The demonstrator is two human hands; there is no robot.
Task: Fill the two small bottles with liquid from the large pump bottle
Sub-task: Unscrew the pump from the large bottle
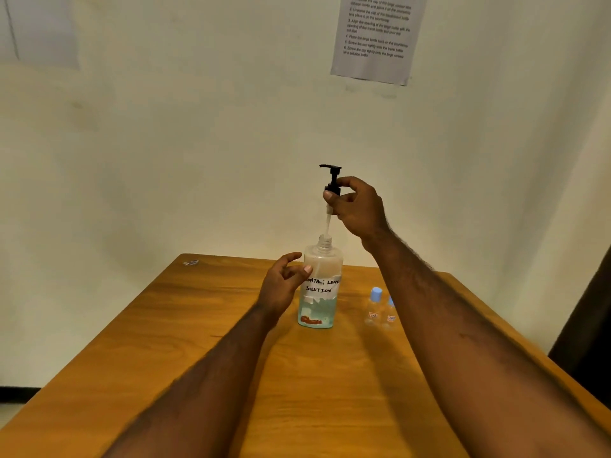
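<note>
My right hand (pixel 355 206) pinches the black pump (pixel 332 175) above the big bottle (pixel 319 292).

Thumb and fingers grip the pump's collar, and its clear tube (pixel 328 223) hangs down into the bottle's open neck. My left hand (pixel 284 285) is relaxed, fingers loosely bent, thumb tip against the bottle's left shoulder. The bottle stands upright on the wooden table (pixel 198 342), with blue-green liquid low inside. The two small bottles (pixel 373 307), blue-capped, stand side by side to its right, partly behind my right forearm. A printed sheet (pixel 377 34) hangs on the wall.
</note>
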